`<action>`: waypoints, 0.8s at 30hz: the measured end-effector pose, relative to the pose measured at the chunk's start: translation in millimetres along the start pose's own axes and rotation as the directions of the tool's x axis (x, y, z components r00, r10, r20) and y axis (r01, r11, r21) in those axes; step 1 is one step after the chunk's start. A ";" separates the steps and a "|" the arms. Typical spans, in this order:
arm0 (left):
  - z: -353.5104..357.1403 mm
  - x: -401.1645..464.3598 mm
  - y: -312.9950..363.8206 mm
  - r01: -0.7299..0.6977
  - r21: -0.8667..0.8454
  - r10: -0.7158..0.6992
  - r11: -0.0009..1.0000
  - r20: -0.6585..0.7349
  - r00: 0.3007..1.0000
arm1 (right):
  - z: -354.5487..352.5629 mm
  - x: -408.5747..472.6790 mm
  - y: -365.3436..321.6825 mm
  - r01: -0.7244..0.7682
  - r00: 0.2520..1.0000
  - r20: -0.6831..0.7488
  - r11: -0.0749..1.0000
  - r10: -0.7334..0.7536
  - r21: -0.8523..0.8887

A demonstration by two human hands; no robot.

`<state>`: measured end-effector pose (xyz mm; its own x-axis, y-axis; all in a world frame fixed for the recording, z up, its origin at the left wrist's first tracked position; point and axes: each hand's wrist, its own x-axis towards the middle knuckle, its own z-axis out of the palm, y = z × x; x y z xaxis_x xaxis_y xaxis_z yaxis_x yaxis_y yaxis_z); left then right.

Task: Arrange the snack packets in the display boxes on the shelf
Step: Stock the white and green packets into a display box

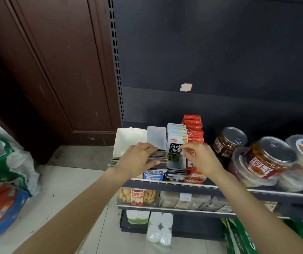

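My left hand [137,159] grips a stack of grey snack packets [160,158] over the leftmost display box [128,142], whose white inner walls show behind the hand. Beside it stands a row of black-and-white seaweed packets [175,143] in the middle box. My right hand [198,156] hovers in front of that row with thumb and forefinger bent close together, holding nothing that I can see. A row of red packets [193,129] fills the box to the right.
Round lidded jars and tubs [264,158] crowd the same shelf [174,183] on the right. Lower shelves hold more snacks [137,196] and bottles [158,228]. Bags [4,180] lie on the floor at left, and a brown door [55,70] stands behind.
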<state>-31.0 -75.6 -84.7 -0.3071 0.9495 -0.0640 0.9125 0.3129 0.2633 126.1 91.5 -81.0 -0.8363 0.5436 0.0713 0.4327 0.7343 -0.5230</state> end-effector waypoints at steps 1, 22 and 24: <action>0.0 -1.9 -0.8 0.002 0.008 -0.002 1.000 -0.007 1.000 | 1.5 -4.7 0.4 -0.004 0.999 0.034 1.000 0.004 -0.007; 2.2 -16.0 10.8 0.109 -0.035 -0.108 0.993 0.023 0.994 | 13.1 -37.5 -20.8 -0.049 0.997 0.052 0.969 0.063 -0.241; 2.0 -16.0 13.9 0.133 -0.053 -0.132 0.990 0.028 0.991 | 10.1 -38.3 -17.5 -0.072 0.996 0.038 0.986 0.078 -0.151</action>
<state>-12.9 -86.3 -82.0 -0.4169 0.9003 -0.1249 0.8481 0.4347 0.3029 147.2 53.7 -83.2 -0.8120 0.5836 -0.0021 0.5374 0.7464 -0.3925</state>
